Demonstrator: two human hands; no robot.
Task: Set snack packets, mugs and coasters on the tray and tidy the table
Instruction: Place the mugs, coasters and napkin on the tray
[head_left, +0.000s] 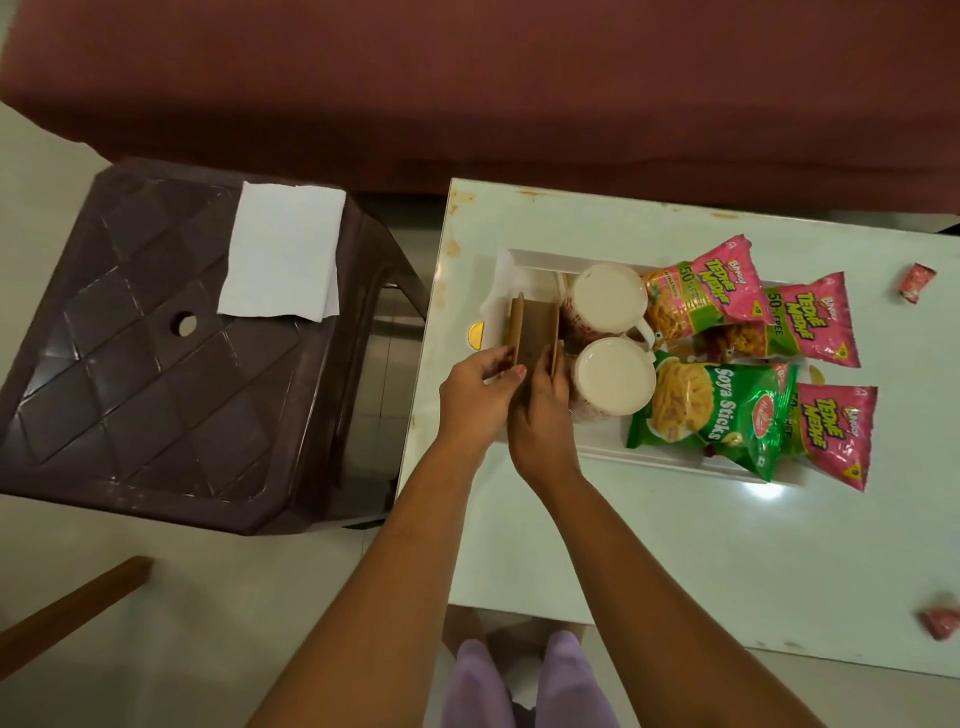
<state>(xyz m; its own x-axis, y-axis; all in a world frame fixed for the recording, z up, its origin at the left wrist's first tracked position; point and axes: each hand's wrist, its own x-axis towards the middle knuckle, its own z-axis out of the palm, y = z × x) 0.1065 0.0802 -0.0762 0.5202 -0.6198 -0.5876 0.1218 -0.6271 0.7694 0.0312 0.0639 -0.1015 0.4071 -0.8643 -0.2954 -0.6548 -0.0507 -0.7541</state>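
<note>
A white tray (524, 260) lies on the white table (623, 545). On it stand two white mugs, one at the back (608, 299) and one in front (613, 379). To their right lie three pink snack packets (727, 286) and a green Soya Sticks packet (722, 410). At the tray's left end a brown coaster holder (537, 327) stands with coasters on edge. My left hand (478, 395) pinches its left side, and my right hand (543, 410) holds its right side.
A dark brown plastic stool (140, 364) stands left of the table with a white folded tissue (283, 249) on top. Two red crumpled wrappers lie on the table, one far right (915, 280), one at the near right edge (943, 621). A maroon sofa (467, 78) runs behind.
</note>
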